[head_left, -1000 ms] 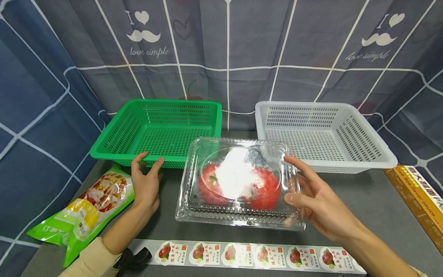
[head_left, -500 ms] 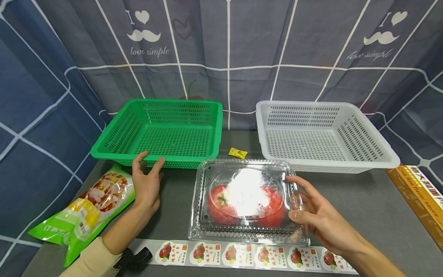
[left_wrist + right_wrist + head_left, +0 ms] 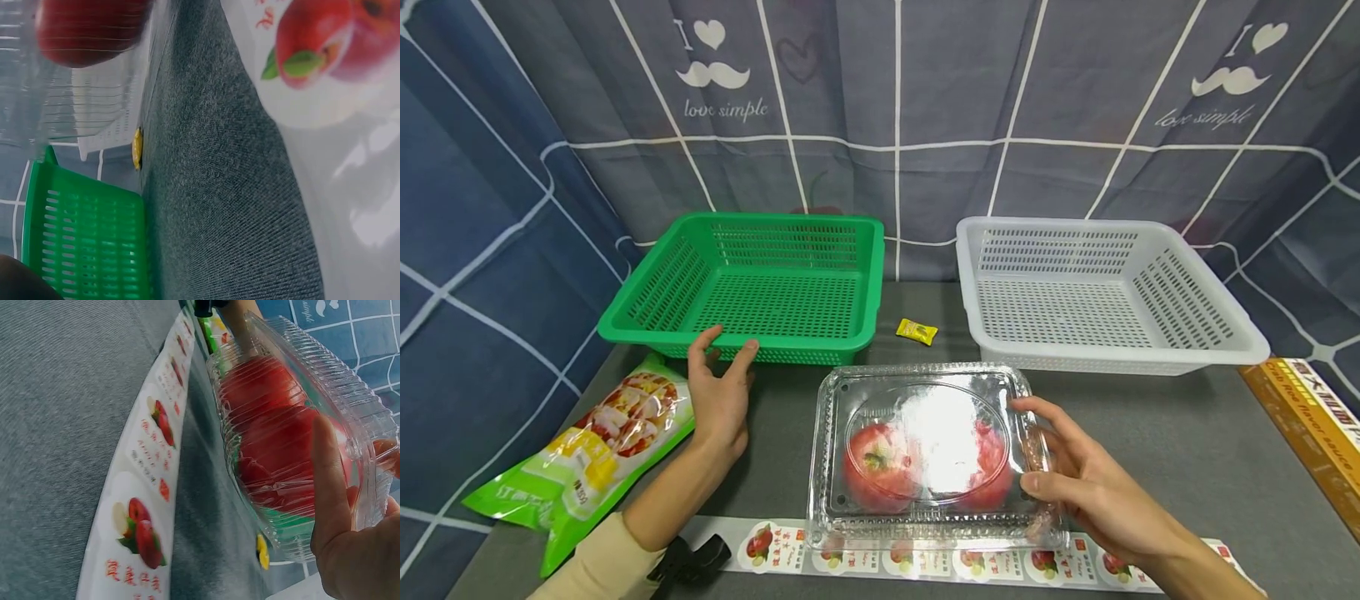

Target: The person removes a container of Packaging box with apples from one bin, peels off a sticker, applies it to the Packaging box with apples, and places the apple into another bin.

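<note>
Head view, from the left: a green bag (image 3: pixel 602 450) lies slanted on the table (image 3: pixel 1187 450), beside the left arm. The left hand (image 3: pixel 721 400) grasps nothing; its relaxed, parted fingers are at the near side of the green basket (image 3: pixel 812 343), though whether they touch it cannot be told. It seems merely to rest out of the way. A strip (image 3: pixel 775 547) of stickers runs flat along the near side, presumably for easy reach. Over it, mid-scene, the clear box (image 3: pixel 880 398) with two red fruits (image 3: pixel 880 479) hangs above the table. A yellow packet (image 3: pixel 917 332) lies beyond, between the baskets. The right hand (image 3: pixel 1090 487) grasps the box's right end, likely to leave the lid's middle uncovered. Far right stands the white basket (image 3: pixel 1120 356); a brown carton (image 3: pixel 1303 442) lies at the right edge.
</note>
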Motion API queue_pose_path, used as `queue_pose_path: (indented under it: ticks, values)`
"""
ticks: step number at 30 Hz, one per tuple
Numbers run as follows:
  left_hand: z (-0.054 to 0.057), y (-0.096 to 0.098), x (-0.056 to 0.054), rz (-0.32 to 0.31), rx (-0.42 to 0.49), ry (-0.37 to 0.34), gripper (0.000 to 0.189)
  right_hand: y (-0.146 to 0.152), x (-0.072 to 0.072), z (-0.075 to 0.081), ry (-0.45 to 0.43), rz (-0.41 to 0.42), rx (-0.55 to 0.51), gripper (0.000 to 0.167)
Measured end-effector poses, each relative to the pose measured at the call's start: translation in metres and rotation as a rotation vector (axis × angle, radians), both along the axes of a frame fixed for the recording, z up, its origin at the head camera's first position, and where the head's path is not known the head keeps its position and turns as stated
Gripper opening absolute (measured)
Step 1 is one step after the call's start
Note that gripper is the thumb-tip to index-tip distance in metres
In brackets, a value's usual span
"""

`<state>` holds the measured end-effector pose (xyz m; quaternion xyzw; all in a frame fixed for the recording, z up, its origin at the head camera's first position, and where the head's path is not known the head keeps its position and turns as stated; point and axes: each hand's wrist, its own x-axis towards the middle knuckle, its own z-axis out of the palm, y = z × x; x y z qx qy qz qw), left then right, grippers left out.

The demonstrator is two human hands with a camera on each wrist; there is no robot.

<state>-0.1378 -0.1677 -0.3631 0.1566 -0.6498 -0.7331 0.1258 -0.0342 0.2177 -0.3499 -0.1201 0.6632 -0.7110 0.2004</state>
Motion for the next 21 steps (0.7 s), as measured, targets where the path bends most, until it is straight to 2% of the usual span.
queue_pose_path:
  ticks: [6,10,13,16,21]
  values:
    - [0.0,0.0,0.001,0.002,-0.007,0.004,0.056,-0.001,-0.004,-0.006,-0.017,-0.032,0.01,0.069]
    - [0.0,0.0,0.001,0.007,-0.019,0.001,0.055,-0.002,-0.011,-0.009,-0.06,-0.056,-0.001,0.072]
    - [0.001,0.0,0.001,0.003,-0.024,-0.006,0.054,-0.002,-0.015,-0.01,-0.095,-0.079,0.038,0.075]
    - [0.004,-0.001,0.003,-0.022,-0.009,-0.018,0.056,-0.002,-0.019,-0.01,-0.118,-0.095,0.083,0.076]
    - [0.011,-0.007,0.008,-0.085,0.005,-0.046,0.059,-0.002,-0.02,-0.01,-0.118,-0.084,0.093,0.075]
